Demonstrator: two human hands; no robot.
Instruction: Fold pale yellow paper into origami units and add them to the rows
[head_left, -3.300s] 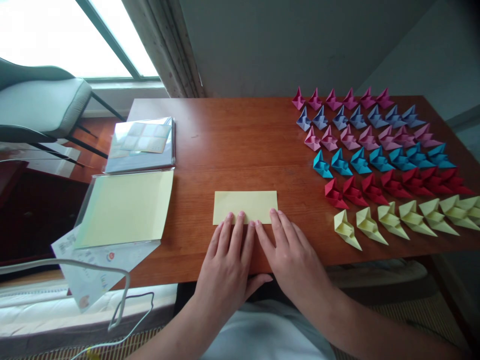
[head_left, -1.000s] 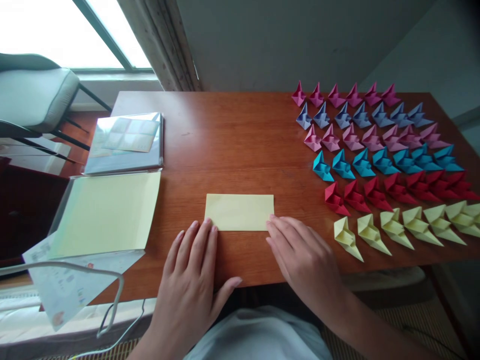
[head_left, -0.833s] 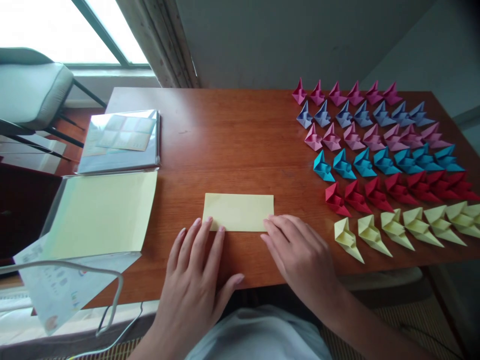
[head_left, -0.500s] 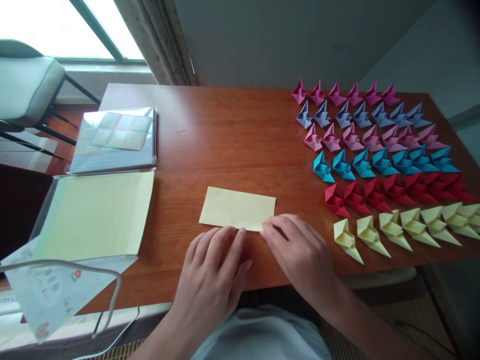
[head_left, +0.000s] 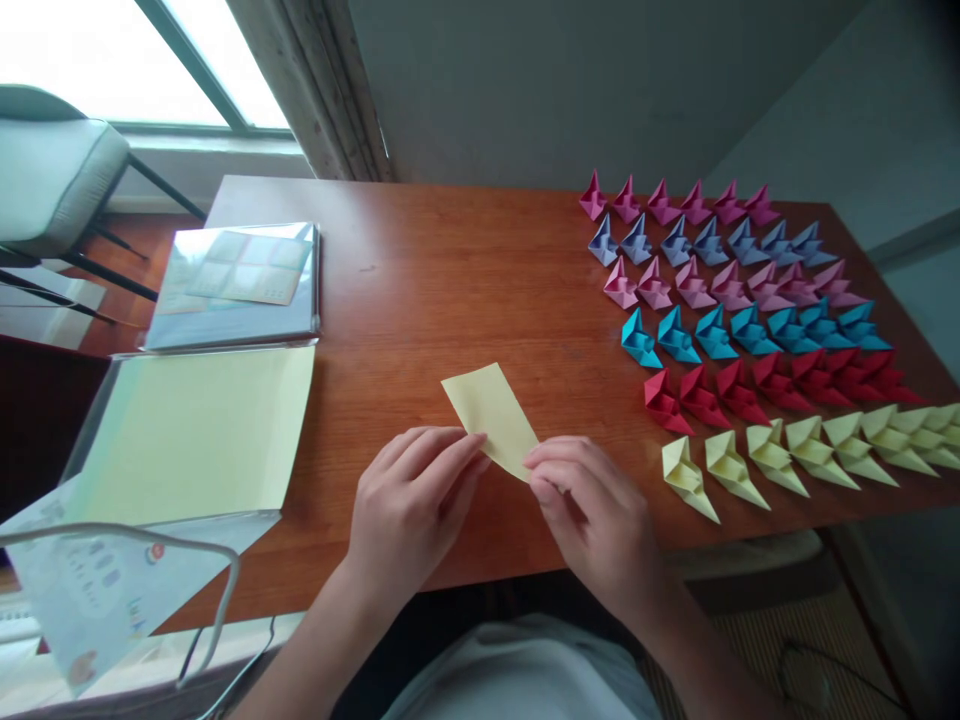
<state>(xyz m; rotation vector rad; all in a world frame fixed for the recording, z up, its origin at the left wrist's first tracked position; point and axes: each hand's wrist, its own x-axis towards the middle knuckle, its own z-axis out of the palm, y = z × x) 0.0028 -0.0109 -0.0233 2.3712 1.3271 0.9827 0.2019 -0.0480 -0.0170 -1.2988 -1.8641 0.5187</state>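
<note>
A pale yellow folded paper rectangle (head_left: 491, 417) lies turned at an angle on the wooden table (head_left: 465, 280), its far end pointing up and left. My right hand (head_left: 592, 510) pinches its near corner with curled fingers. My left hand (head_left: 409, 500) touches its near left edge, fingers bent and close together on the paper.
Rows of folded paper boats in pink, lilac, blue, red and yellow (head_left: 750, 340) fill the table's right side. A stack of yellow sheets in a clear sleeve (head_left: 202, 430) and a shiny paper pack (head_left: 240, 285) lie at the left. A chair (head_left: 52, 170) stands by the window.
The folded paper lay square to the table edge; it has been swung round to a slant. My hands went from flat beside it to gripping its near end.
</note>
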